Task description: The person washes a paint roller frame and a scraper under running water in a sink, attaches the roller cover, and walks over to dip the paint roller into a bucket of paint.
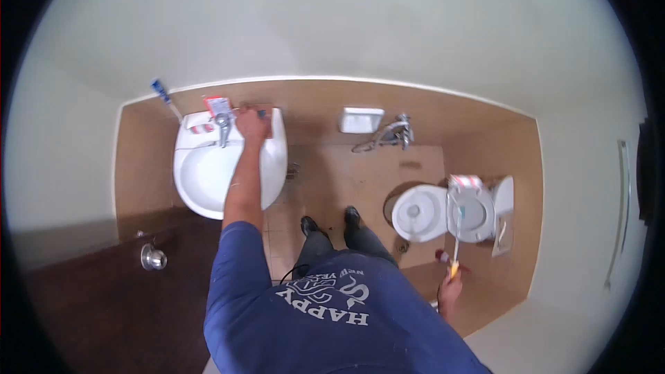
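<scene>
My left hand point(253, 125) reaches over the washbasin point(206, 176) to its back ledge, right of the tap point(222, 128). Its fingers are curled down beside a small dark thing, and what they grip is too blurred to name. A red and white packet point(218, 105) stands just left of that hand, behind the tap. Out at the right, my right hand point(450, 289) is closed round the yellow handle of a paint roller point(454, 269). The roller's thin frame runs over the toilet, and its pink and white sleeve point(465, 181) is at the far end.
A toilet point(421, 213) with a raised lid stands at the right. A soap dish point(361, 120) and a wall mixer tap point(404, 131) are on the tiled wall. A blue-ended brush point(160, 88) leans by the basin. A brown door point(104, 291) with a round knob point(154, 257) is at lower left.
</scene>
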### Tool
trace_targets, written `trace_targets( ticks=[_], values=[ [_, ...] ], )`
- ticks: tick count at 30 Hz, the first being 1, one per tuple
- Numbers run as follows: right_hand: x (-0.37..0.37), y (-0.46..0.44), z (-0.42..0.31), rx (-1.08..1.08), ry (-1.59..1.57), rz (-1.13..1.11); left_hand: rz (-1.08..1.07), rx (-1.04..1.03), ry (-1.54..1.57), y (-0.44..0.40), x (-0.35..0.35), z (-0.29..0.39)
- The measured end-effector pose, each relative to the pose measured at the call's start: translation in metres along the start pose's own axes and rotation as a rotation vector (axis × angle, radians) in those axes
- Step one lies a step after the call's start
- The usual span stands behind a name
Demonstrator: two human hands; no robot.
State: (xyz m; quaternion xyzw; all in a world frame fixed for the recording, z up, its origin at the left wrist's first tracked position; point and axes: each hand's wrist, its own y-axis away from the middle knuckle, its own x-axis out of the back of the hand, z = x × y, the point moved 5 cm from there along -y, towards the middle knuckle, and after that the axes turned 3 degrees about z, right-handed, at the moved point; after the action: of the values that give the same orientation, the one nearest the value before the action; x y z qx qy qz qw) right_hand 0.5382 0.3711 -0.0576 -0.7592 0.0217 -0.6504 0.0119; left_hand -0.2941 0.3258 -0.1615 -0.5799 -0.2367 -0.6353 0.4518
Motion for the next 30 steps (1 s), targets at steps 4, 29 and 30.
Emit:
trace_targets(
  ticks=[4,29,30],
  values=[
    [0.011,-0.030,-0.049,0.192,-0.153,0.009,-0.184,-0.221,-0.156,-0.009,-0.006,0.009],
    [-0.159,-0.215,-0.004,0.570,0.099,-0.554,0.367,0.160,0.193,0.307,0.174,0.014],
    [-0.158,-0.219,-0.030,0.652,0.105,-0.594,0.377,0.329,0.179,0.354,0.186,0.014]
  ],
)
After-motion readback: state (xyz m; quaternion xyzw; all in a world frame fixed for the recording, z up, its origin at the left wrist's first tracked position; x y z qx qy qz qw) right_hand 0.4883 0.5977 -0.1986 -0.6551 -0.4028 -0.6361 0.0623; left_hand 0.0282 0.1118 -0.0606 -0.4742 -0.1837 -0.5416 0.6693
